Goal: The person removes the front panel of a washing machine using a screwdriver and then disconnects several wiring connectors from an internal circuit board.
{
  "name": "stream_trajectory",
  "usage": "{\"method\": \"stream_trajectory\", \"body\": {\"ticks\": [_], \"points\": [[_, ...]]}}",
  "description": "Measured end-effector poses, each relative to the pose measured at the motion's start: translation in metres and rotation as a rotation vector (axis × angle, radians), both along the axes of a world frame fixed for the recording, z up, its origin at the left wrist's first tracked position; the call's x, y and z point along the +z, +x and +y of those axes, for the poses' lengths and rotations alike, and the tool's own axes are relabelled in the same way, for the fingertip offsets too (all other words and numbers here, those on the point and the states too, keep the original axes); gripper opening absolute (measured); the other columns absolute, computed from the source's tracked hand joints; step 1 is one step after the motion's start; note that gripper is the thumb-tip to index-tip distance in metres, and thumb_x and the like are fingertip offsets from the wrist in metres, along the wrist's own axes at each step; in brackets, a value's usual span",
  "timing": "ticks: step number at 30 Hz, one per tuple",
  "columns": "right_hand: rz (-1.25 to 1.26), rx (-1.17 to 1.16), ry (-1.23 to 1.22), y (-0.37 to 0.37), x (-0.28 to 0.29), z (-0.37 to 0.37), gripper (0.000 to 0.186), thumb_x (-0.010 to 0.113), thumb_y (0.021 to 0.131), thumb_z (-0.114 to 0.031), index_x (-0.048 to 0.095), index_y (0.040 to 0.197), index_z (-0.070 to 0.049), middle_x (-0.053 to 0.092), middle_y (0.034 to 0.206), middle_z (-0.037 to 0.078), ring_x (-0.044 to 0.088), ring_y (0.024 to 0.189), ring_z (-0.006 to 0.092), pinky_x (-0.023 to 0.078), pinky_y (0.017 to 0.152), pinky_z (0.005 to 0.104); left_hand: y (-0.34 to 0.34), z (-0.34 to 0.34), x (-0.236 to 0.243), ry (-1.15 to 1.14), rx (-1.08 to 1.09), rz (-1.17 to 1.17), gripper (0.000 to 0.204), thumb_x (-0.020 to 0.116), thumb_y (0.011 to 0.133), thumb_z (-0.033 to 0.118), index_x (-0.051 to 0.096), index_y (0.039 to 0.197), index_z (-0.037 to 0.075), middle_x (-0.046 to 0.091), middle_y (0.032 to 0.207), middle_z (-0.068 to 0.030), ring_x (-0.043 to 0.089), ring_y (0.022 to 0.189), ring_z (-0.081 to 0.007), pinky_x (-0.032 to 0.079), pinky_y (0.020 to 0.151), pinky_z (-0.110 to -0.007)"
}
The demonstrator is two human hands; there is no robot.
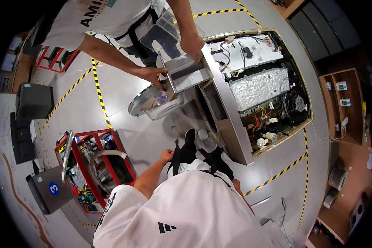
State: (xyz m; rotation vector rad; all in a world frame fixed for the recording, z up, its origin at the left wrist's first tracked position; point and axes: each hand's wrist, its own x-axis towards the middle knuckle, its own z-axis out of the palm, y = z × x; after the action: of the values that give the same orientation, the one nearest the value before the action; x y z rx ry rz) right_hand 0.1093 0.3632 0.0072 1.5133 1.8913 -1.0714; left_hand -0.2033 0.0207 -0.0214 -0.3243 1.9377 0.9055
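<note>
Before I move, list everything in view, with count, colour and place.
Washing machine: 1, silver front, right of centre, top uncovered, wiring exposed
Drawer: 1, grey, jutting from its front panel
Round door: 1, clear with grey rim, open, left of the machine
Red racks: 2, red, lower left and upper left; contents too jumbled to count
Hose: 1, pale grey, on the nearer rack
Boxes: 2, dark grey, far left
Floor tape: several strips, yellow-black, across the floor
Shelf unit: 1, brown, far right
Co-worker's hands: 2, bare, at the drawer
Own shirt: 1, white, bottom centre
Own left hand: 1, bare, by the left leg
Own right hand: not visible
</note>
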Motion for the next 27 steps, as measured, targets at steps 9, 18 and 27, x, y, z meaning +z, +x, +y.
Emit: {"method": "stream_trajectory", "body": {"ticks": [9, 18, 27], "points": [[-0.027, -0.043, -0.025, -0.004, 0.001, -0.027, 0.040, 0.047, 0.085, -0.033, 0.067, 0.098, -0.001, 0.065, 0.097, 0.025, 0.062, 0.096, 0.0395, 0.047, 0.084, 0.0432, -0.030, -0.016, 0.005, 0.008, 0.030, -0.141, 0.022, 0.054, 0.089, 0.023, 0.064, 0.097, 0.006, 0.067, 0.081, -0.0059, 0.062, 0.065, -0.0132, 0.049, 0.057, -0.028], [-0.013, -0.202, -0.081, 0.002, 0.011, -0.040, 0.042, 0.049, 0.085, -0.039, 0.068, 0.097, -0.003, 0.066, 0.096, 0.023, 0.063, 0.092, 0.0378, 0.048, 0.081, 0.0433, -0.043, 0.031, 0.029, 0.092, -0.085, -0.096, 0.025, 0.055, 0.089, 0.024, 0.065, 0.101, 0.004, 0.067, 0.085, -0.0073, 0.063, 0.073, -0.0153, 0.049, 0.062, -0.029], [0.077, -0.171, 0.013, 0.054, -0.041, -0.057, 0.044, 0.046, 0.089, -0.043, 0.065, 0.097, -0.004, 0.065, 0.092, 0.024, 0.063, 0.086, 0.0357, 0.047, 0.076, 0.0430, -0.025, 0.038, -0.002, 0.031, -0.436, 0.127, 0.027, 0.059, 0.084, 0.028, 0.071, 0.097, 0.009, 0.070, 0.087, -0.0108, 0.066, 0.080, -0.0211, 0.050, 0.075, -0.034]]}}
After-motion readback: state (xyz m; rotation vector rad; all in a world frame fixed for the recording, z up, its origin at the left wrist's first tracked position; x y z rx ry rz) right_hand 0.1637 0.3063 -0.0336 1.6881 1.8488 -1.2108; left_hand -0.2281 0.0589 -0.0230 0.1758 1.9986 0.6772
